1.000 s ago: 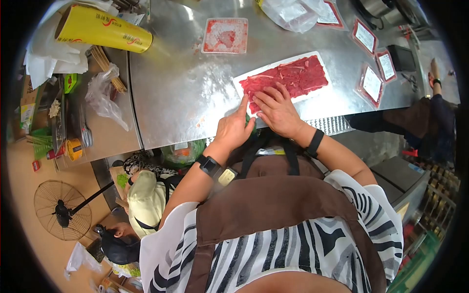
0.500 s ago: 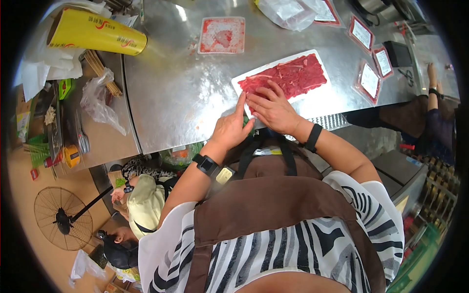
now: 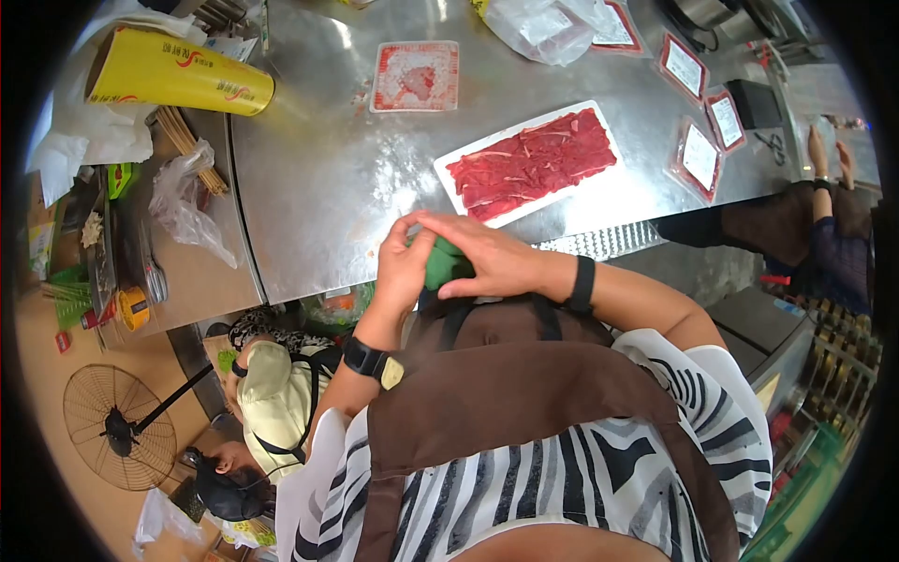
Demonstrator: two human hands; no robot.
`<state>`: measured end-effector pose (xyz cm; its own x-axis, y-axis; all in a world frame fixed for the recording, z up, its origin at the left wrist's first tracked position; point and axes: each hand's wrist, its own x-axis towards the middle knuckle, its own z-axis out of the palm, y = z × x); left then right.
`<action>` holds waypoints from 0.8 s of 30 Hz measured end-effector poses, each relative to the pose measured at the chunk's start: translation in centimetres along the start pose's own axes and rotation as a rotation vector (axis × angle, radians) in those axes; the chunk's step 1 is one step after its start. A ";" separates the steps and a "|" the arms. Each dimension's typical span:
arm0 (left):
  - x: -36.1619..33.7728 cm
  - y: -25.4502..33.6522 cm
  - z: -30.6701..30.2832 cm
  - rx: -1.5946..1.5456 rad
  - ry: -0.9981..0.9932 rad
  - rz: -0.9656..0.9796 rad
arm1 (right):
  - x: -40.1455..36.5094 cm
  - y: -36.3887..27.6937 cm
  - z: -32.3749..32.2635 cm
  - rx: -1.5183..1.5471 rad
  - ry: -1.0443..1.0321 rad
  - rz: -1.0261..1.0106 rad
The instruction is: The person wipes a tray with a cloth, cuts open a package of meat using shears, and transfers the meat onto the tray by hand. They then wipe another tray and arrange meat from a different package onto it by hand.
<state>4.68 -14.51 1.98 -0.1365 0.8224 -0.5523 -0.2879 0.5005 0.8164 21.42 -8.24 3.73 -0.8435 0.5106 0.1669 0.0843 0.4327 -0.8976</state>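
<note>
My left hand [image 3: 401, 267] and my right hand [image 3: 482, 248] meet at the fingertips, just off the table's near edge. The right fingers lie stretched over the bent left fingers, and both thumbs stand apart. Between and behind them shows a green thing [image 3: 446, 266], partly hidden; its kind and whether I touch it cannot be made out. Beyond my hands, raw red meat slices [image 3: 538, 161] fill a white tray [image 3: 599, 172] in a flat layer. Neither hand touches the meat.
A stained, square tray or film [image 3: 416, 77] lies at the back. Labelled meat packs [image 3: 699, 157] and scissors [image 3: 774, 147] are at right. A yellow roll [image 3: 183, 70] and skewers [image 3: 192, 145] are left. Co-workers are at lower left [image 3: 278, 384] and far right [image 3: 838, 245].
Both hands have left the meat and drawn back toward my body, joining at the fingertips. The meat's near end is uncovered, and more of the green thing shows.
</note>
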 end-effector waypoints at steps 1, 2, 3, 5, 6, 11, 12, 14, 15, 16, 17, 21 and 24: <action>-0.5 1.2 0.2 0.001 0.005 0.001 | 0.6 -0.2 0.7 0.077 0.040 -0.004; -0.9 2.3 0.4 -0.105 0.099 0.048 | 1.4 -0.4 1.3 0.154 0.075 -0.010; -1.5 3.3 0.6 -0.210 0.192 0.093 | 2.1 -0.5 1.6 0.158 0.070 -0.014; -1.9 5.5 0.2 -0.303 0.167 0.143 | 4.0 -0.8 1.5 0.349 0.201 0.200; -1.8 6.4 0.0 -0.253 0.230 0.361 | 5.6 -1.5 0.3 0.393 0.281 0.263; -0.7 4.3 -1.8 0.553 0.277 0.689 | 11.5 -5.2 -9.4 0.439 0.500 0.155; -0.6 3.5 -1.2 0.665 0.168 0.632 | 12.0 -6.8 -11.1 0.461 0.504 0.146; -0.3 3.1 0.8 0.844 0.043 0.568 | 13.1 -8.2 -13.3 0.537 0.489 0.092; 0.7 1.8 0.9 0.941 0.021 0.575 | 13.6 -8.5 -14.0 0.619 0.484 0.039; 1.3 1.3 1.3 0.959 0.033 0.570 | 14.2 -8.7 -14.4 0.626 0.478 -0.034; 1.8 1.0 1.8 0.979 0.045 0.565 | 14.5 -8.7 -14.9 0.618 0.474 -0.036; 2.8 1.1 2.9 1.050 0.040 0.585 | 15.4 -6.6 -15.3 0.386 0.348 0.073; 2.9 1.5 3.7 1.126 0.035 0.604 | 14.2 -0.5 -12.9 0.003 0.072 0.162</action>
<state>7.36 -10.34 2.22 0.0062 0.9994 -0.0354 0.7844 0.0171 0.6200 16.24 8.42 11.79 -0.7787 0.6256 0.0486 0.2142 0.3379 -0.9165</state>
